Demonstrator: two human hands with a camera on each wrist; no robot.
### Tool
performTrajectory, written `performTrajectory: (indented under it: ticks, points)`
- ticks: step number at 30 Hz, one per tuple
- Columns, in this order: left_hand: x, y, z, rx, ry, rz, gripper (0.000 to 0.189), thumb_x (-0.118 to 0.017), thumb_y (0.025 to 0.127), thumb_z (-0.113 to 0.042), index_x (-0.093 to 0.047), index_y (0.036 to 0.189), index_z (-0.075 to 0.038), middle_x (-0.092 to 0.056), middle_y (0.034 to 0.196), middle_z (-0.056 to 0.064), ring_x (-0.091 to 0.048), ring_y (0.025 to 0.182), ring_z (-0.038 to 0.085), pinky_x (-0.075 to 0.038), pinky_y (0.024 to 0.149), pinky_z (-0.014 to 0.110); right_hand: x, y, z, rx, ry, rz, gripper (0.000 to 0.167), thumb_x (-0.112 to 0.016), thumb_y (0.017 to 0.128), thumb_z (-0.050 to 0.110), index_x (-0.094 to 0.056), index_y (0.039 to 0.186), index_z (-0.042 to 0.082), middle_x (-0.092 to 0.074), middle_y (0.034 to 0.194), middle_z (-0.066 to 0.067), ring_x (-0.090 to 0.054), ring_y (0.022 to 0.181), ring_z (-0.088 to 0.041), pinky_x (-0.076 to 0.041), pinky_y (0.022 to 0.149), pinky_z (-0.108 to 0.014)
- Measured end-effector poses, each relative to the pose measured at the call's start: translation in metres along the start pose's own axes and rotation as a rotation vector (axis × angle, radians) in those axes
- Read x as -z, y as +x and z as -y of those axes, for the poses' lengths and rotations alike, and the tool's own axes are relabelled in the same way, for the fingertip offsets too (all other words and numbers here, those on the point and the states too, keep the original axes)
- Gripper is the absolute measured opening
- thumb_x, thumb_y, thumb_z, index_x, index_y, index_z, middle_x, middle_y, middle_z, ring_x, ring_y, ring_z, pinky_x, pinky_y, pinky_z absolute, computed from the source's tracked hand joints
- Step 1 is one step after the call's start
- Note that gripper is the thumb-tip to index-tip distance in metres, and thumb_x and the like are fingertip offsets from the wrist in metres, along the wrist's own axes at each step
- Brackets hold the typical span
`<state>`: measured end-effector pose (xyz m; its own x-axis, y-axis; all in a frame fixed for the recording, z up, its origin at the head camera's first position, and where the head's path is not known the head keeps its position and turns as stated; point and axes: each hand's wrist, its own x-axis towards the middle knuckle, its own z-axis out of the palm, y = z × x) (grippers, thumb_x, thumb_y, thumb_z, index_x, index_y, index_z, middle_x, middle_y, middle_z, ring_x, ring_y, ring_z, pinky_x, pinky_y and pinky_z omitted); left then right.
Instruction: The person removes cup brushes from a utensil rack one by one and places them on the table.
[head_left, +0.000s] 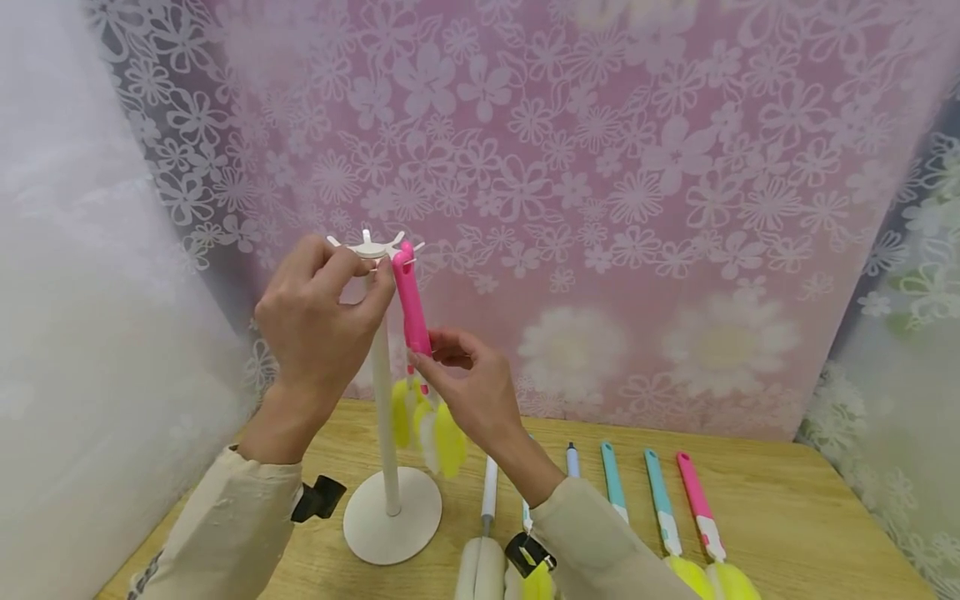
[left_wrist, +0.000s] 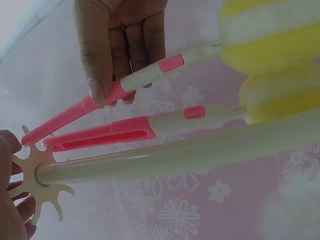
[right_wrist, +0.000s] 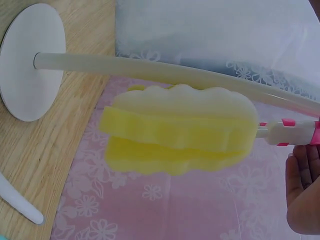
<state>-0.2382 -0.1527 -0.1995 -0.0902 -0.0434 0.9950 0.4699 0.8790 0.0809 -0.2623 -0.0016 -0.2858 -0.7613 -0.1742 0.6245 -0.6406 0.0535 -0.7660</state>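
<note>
My left hand (head_left: 318, 329) is at the top of a white stand, its thumb and forefinger pinching the hooked disc (head_left: 367, 249). With my right hand (head_left: 480, 387) I grip a pink-handled sponge brush (head_left: 411, 304) partway down the handle. The handle's top end meets one of the hooks, and its yellow and white sponge head (right_wrist: 180, 130) points down beside the pole (head_left: 384, 392). Close by, a second pink-handled sponge brush (left_wrist: 100, 132) hangs from the disc, mostly hidden behind the first in the head view.
The stand's round white base (head_left: 393, 525) rests on a wooden table (head_left: 810, 517). Right of it lie a white-handled brush (head_left: 490, 492), two teal-handled brushes (head_left: 658, 492) and another pink-handled one (head_left: 697, 492), partly behind my right sleeve. Flowered pink cloth (head_left: 570, 208) rises behind.
</note>
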Motion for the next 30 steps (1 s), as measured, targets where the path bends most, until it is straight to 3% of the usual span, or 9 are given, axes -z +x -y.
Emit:
performTrajectory:
  ticks: [10, 16, 21, 27, 30]
  points:
    - [-0.006, -0.001, -0.003, -0.001, -0.027, -0.026, 0.018, -0.063, 0.083, -0.018, -0.07, 0.074, -0.003, -0.051, 0.069, 0.009, -0.046, 0.05, 0.023, -0.032, 0.045, 0.035, 0.016, -0.003, 0.009, 0.049, 0.008, -0.032, 0.025, -0.073, 0.084, 0.02, -0.07, 0.105, 0.006, -0.069, 0.091, 0.001, -0.064, 0.082, -0.013, -0.053, 0.078, -0.029]
    - [-0.006, -0.001, -0.002, 0.012, -0.059, -0.034, 0.019, -0.063, 0.083, -0.017, -0.07, 0.073, -0.003, -0.052, 0.071, 0.01, -0.051, 0.05, 0.024, -0.032, 0.043, 0.035, 0.048, -0.004, 0.02, 0.114, -0.007, -0.069, 0.023, -0.073, 0.084, 0.015, -0.07, 0.104, 0.004, -0.069, 0.092, -0.002, -0.064, 0.082, -0.016, -0.053, 0.08, -0.034]
    - [-0.004, 0.0, 0.0, 0.038, -0.09, -0.054, 0.018, -0.065, 0.082, -0.015, -0.07, 0.071, -0.002, -0.054, 0.071, 0.011, -0.061, 0.06, 0.026, -0.03, 0.045, 0.034, 0.093, -0.007, 0.022, 0.138, -0.105, -0.113, 0.023, -0.073, 0.084, 0.011, -0.07, 0.105, 0.002, -0.07, 0.093, -0.005, -0.065, 0.083, -0.016, -0.052, 0.082, -0.032]
    - [-0.003, 0.0, 0.004, 0.044, -0.115, -0.064, 0.017, -0.066, 0.08, -0.015, -0.07, 0.069, -0.003, -0.055, 0.07, 0.01, -0.055, 0.054, 0.025, -0.025, 0.048, 0.024, 0.168, -0.023, 0.016, 0.043, -0.314, -0.202, 0.027, -0.071, 0.086, 0.013, -0.069, 0.11, 0.0, -0.07, 0.096, -0.009, -0.065, 0.083, -0.01, -0.051, 0.077, -0.02]
    - [-0.005, 0.001, 0.006, 0.056, -0.148, -0.071, 0.017, -0.067, 0.079, -0.015, -0.07, 0.067, -0.004, -0.056, 0.069, 0.008, -0.061, 0.06, 0.025, -0.024, 0.051, 0.019, 0.211, -0.035, 0.011, -0.004, -0.447, -0.234, 0.031, -0.07, 0.087, 0.015, -0.067, 0.113, 0.0, -0.07, 0.097, -0.003, -0.065, 0.082, -0.004, -0.05, 0.073, -0.014]
